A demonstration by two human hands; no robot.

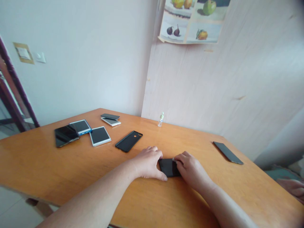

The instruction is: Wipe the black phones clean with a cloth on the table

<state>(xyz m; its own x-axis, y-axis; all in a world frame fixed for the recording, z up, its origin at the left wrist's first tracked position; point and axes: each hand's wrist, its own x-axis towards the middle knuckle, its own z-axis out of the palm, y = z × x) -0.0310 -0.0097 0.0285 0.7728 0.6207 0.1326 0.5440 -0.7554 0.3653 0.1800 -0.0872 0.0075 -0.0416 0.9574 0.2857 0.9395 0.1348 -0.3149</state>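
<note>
A black smartphone (169, 167) lies screen up on the wooden table between my two hands. My left hand (148, 163) closes round its left end, the thumb along the near edge and the fingers at the far edge. My right hand (190, 166) is closed over the phone's right end, which it partly hides. Between its fingertips, against the screen, a small white piece (174, 160) shows, perhaps a wipe; most of it is covered. Just beyond my left hand lies an empty black phone case (129, 141), inner side up.
Left on the table (95, 171) are a black tablet (66, 135), a blue-edged tablet (81, 126), a white tablet (100, 136), and a dark phone (110, 116) overlapping a white phone (111, 121). A small clear bottle (161, 119) stands behind; a dark phone (228, 152) lies right.
</note>
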